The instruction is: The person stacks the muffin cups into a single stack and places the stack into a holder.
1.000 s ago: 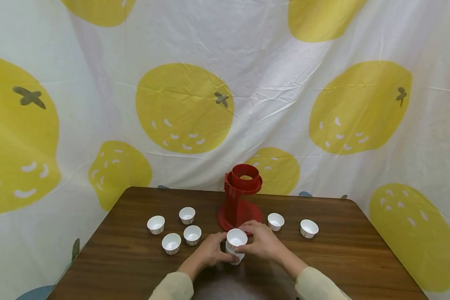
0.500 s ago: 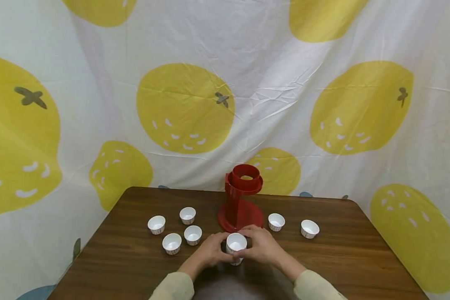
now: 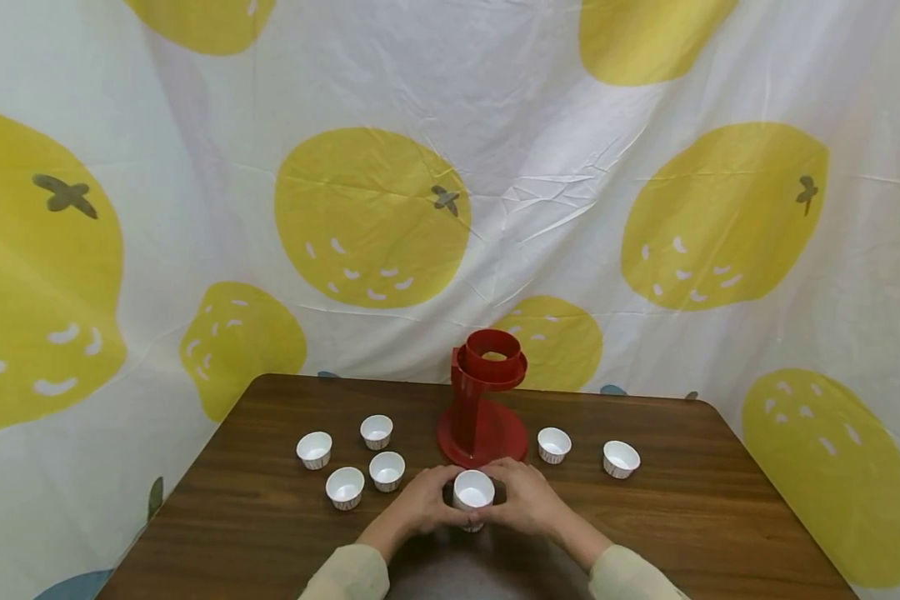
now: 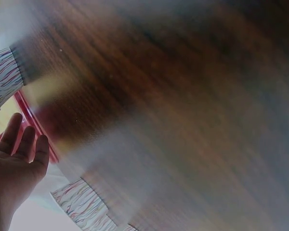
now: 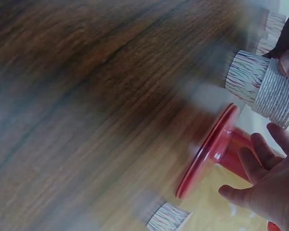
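The right hand (image 3: pixel 523 498) has lowered; both it and the left hand (image 3: pixel 424 500) grip nested cups (image 3: pixel 473 490) before the red stand (image 3: pixel 477 429).

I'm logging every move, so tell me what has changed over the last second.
The right hand has come down, lowering the top white cup onto the stack, which now looks shorter. Neither hand has let go. The left hand stays at the stack; the six loose cups and red stand haven't moved.
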`<move>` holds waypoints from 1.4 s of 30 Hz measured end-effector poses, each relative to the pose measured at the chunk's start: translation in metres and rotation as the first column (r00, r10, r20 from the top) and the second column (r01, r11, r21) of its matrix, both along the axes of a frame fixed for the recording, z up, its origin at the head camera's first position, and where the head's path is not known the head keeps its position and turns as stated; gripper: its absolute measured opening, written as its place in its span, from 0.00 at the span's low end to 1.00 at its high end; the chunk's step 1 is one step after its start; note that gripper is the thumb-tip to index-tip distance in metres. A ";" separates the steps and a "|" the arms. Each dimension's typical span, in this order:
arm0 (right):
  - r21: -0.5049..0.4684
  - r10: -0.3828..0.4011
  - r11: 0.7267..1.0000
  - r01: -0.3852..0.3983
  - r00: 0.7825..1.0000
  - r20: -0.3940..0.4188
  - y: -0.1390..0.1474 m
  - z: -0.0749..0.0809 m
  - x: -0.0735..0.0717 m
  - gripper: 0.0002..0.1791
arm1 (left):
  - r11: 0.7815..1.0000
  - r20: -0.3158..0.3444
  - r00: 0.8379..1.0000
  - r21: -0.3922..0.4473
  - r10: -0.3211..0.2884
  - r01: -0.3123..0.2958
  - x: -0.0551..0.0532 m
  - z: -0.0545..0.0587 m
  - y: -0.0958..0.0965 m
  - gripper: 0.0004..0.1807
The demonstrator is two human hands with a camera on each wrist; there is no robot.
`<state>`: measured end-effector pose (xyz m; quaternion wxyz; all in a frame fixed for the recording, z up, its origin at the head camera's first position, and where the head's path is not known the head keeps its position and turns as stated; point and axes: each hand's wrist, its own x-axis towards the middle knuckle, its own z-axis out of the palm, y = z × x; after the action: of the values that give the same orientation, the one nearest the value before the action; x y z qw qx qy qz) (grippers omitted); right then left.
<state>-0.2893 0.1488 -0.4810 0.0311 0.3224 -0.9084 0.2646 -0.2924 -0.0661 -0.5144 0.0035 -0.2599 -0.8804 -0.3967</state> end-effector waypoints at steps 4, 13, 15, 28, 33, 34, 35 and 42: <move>-0.003 -0.005 1.000 0.005 1.000 0.001 0.004 -0.001 0.001 0.36 | 1.000 -0.003 1.000 -0.010 0.007 -0.007 0.000 0.000 0.000 0.32; -0.026 -0.014 1.000 0.015 1.000 0.009 0.016 -0.004 0.004 0.40 | 0.999 0.059 0.997 -0.037 0.039 -0.037 0.001 0.003 0.001 0.37; -0.024 -0.019 1.000 0.019 1.000 -0.001 0.020 -0.007 0.004 0.40 | 0.999 0.062 0.997 -0.032 0.038 -0.036 0.001 0.002 0.001 0.37; -0.078 -0.152 0.984 0.159 0.985 0.085 0.048 -0.010 0.007 0.38 | 0.997 0.071 0.995 -0.039 0.068 -0.066 0.001 -0.001 0.001 0.38; -0.103 -0.232 0.963 0.247 0.962 0.142 0.061 -0.007 0.009 0.39 | 0.997 0.070 0.995 -0.032 0.069 -0.067 0.003 0.000 0.002 0.38; -0.109 -0.244 0.959 0.261 0.959 0.146 0.064 -0.007 0.009 0.39 | 0.997 0.068 0.995 -0.031 0.067 -0.065 0.003 0.000 0.002 0.38; -0.110 -0.256 0.956 0.273 0.955 0.146 0.068 -0.007 0.009 0.39 | 0.998 0.066 0.996 -0.029 0.065 -0.063 0.003 0.000 0.002 0.37; -0.114 -0.296 0.944 0.309 0.948 0.118 0.088 -0.009 0.008 0.39 | 0.998 0.074 0.996 -0.025 0.058 -0.056 0.004 0.002 0.002 0.36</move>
<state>-0.2808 0.2368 -0.4903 0.0474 0.1627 -0.9281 0.3315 -0.2880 -0.0641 -0.5126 -0.0212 -0.2196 -0.8915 -0.3958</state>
